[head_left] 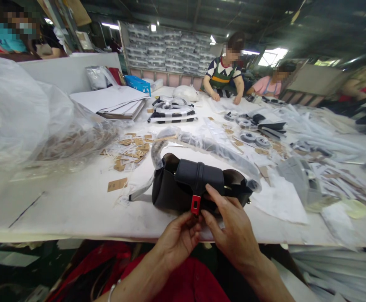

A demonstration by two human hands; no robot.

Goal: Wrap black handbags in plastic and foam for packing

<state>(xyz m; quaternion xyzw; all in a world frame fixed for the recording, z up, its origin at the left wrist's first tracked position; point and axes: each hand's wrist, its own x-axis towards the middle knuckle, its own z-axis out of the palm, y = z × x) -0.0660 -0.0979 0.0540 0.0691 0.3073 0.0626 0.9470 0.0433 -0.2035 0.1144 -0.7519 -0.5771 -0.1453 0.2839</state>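
A small black handbag [183, 184] lies on the white table [76, 205] near its front edge, its strap wrapped in clear plastic. A red clasp [196, 204] hangs from the bag's front flap. My left hand [178, 239] is just below the clasp, fingers curled and pinched at its lower end. My right hand [230, 226] rests on the bag's front beside the clasp, thumb and forefinger apart, fingertips touching the flap.
A big clear plastic bag [22, 117] fills the left of the table. Brown paper tags [132, 149] are scattered behind the handbag. Striped bags [172, 111], tape rolls [249, 136] and plastic sleeves [321, 138] lie further back. Other people work at the far end.
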